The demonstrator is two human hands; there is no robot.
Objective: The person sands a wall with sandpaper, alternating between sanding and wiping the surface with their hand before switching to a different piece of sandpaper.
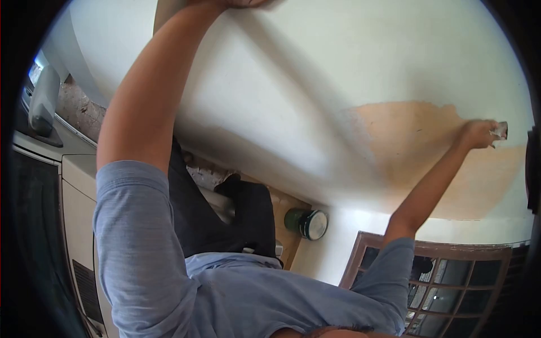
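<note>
My right hand (479,134) is stretched out to the right against a pale wall (270,112). Its fingers are closed around a small flat piece, brownish with a whitish part (501,130), too small to name surely. Around that hand the wall carries a large peach-coloured patch (417,127) with an uneven upper edge, bordered by whitish surface. My left hand (243,2) is at the top edge of the view, beside the wall, mostly cut off. Its fingers do not show, so what it touches or holds is hidden.
A dark green bucket with a whitish top (316,225) stands near the wall's corner, below my arms. A brown-framed window (448,281) is at lower right. A beige vehicle (79,197) with a side mirror (45,104) is at left. Rubble (81,110) lies beyond it.
</note>
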